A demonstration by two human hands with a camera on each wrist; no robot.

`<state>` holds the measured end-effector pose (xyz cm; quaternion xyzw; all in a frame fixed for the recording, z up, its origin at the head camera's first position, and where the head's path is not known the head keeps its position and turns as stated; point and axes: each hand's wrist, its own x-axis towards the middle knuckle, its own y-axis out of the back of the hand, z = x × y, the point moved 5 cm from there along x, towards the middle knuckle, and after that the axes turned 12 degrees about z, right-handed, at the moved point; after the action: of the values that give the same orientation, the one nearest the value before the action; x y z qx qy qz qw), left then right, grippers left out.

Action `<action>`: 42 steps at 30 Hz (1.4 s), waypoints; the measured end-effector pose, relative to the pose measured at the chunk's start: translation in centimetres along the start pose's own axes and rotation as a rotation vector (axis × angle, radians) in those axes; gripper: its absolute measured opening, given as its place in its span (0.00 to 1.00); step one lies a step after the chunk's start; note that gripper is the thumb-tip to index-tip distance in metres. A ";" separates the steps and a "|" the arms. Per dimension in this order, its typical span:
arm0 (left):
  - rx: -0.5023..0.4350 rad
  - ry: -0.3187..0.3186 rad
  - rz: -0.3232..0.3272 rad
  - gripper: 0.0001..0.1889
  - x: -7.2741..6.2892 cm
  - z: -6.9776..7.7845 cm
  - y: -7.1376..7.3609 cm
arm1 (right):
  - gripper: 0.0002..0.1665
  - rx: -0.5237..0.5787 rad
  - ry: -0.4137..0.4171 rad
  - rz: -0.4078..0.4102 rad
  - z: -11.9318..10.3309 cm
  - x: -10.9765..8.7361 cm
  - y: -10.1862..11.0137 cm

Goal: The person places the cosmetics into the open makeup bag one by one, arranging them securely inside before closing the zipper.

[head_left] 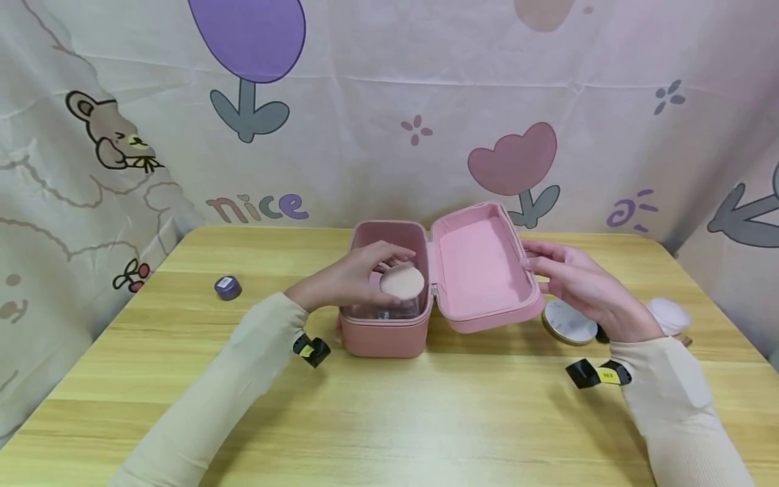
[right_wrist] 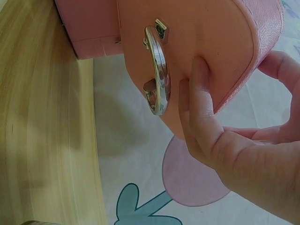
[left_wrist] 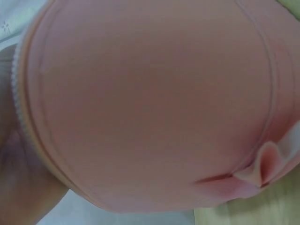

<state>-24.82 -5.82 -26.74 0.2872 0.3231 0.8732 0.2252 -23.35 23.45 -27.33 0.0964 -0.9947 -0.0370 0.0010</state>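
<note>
A pink cosmetic case (head_left: 385, 338) stands on the table, its lid (head_left: 483, 267) swung out to the right. My left hand (head_left: 359, 274) reaches over the case's opening and holds a round pale beige disc (head_left: 402, 283) between thumb and fingers. Below the disc, a clear packet (head_left: 395, 311) shows inside the case. With fingers on the outer face and thumb at the rim, my right hand (head_left: 578, 281) grips the lid's far edge. The right wrist view shows the lid's metal handle (right_wrist: 158, 70). In the left wrist view the case's side wall (left_wrist: 150, 103) hides the held disc.
A small purple jar (head_left: 228, 288) sits on the table to the left. Right of the lid lie a round marbled compact (head_left: 571, 321) and a pale round container (head_left: 668, 316), partly behind my right arm. A printed cloth (head_left: 377, 81) hangs along the table's back edge.
</note>
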 end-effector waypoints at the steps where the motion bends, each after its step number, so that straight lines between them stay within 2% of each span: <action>1: 0.016 -0.006 0.005 0.37 0.0 0.0 0.0 | 0.36 -0.006 0.001 0.002 -0.1 0.0 0.0; 7: 0.156 -0.047 0.011 0.48 -0.5 -0.1 -0.1 | 0.37 0.005 -0.009 0.005 0.1 0.0 0.0; 18: 0.135 0.002 -0.012 0.44 -0.7 0.0 -0.1 | 0.36 -0.001 -0.001 0.012 0.2 0.0 0.3; 23: 0.118 0.035 -0.001 0.42 -0.9 0.0 -0.2 | 0.36 0.001 0.012 -0.001 0.0 -0.1 0.0; 26: 0.078 0.029 0.045 0.40 -1.1 0.0 -0.1 | 0.35 -0.005 0.008 0.002 0.0 -0.1 -0.1; 30: 0.007 0.004 0.151 0.37 -1.4 -0.1 0.1 | 0.35 -0.019 -0.005 0.010 0.1 -0.1 -0.2; 33: -0.011 -0.028 0.222 0.35 -1.7 -0.3 0.2 | 0.36 -0.025 -0.014 0.011 0.1 -0.1 -0.3; 38: 0.005 -0.077 0.272 0.33 -1.7 -0.4 0.1 | 0.36 -0.037 -0.014 0.017 0.1 -0.2 -0.2; 42: -0.041 -0.062 0.315 0.32 -1.7 -0.4 0.6 | 0.36 -0.036 -0.008 0.019 0.0 -0.3 -0.1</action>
<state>-23.91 -7.40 -27.14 0.3566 0.2491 0.8947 0.1015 -22.98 23.37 -27.34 0.0869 -0.9947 -0.0555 -0.0010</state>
